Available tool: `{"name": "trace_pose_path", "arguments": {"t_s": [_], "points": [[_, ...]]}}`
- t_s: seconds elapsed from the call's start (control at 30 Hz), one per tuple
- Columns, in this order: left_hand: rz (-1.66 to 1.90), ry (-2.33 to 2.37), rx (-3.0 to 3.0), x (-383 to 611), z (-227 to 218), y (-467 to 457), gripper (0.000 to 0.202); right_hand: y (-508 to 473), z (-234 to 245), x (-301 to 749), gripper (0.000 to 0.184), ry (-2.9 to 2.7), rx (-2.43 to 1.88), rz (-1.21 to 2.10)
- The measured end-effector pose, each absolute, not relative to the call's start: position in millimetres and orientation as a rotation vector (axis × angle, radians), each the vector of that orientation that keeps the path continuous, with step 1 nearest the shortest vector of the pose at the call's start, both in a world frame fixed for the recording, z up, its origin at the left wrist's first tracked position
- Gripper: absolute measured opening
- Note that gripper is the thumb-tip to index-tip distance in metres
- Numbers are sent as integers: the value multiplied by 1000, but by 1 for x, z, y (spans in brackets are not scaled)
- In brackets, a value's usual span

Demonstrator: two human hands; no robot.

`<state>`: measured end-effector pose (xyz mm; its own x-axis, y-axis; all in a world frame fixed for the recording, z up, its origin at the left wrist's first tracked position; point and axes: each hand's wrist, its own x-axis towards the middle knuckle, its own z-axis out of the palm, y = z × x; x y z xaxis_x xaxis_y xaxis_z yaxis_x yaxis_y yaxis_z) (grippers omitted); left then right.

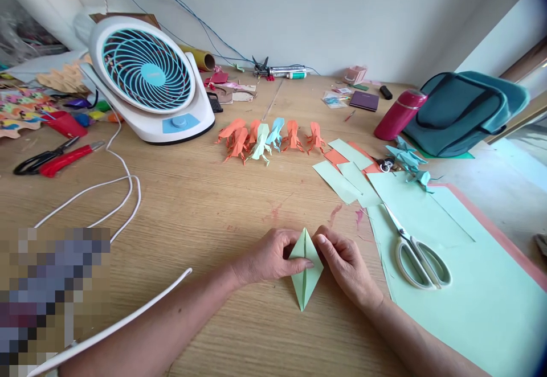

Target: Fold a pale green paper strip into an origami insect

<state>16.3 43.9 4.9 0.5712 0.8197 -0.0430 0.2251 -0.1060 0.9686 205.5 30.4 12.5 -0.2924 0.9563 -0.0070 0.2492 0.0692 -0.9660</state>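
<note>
A pale green paper folded into a long diamond [305,277] lies flat on the wooden table [205,206], near its front edge. My left hand [269,256] presses its fingers on the diamond's left flap, thumb pointing right across the fold. My right hand [344,263] rests on the right flap with its fingers curled over the edge. Both hands pinch the paper against the table.
White-handled scissors [416,251] lie on a large green sheet [470,286] to the right. Several finished origami figures [267,136] stand in a row behind, with cut paper strips [342,175] beside them. A white fan [147,78] and its cable [115,195] sit left; a teal bag [465,109] and red bottle [399,115] right.
</note>
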Motion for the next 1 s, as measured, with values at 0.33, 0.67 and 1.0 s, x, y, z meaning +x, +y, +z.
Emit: {"name": "trace_pose_path", "arguments": {"t_s": [0.33, 0.67, 1.0], "points": [[671, 932, 1542, 17, 7, 42, 20, 29, 6, 207, 34, -1699, -1130, 1297], [810, 1054, 1480, 16, 6, 41, 31, 27, -4, 206, 31, -1628, -1177, 1315], [870, 1109, 1564, 14, 7, 40, 25, 25, -3, 203, 27, -1511, -1142, 1327]]}}
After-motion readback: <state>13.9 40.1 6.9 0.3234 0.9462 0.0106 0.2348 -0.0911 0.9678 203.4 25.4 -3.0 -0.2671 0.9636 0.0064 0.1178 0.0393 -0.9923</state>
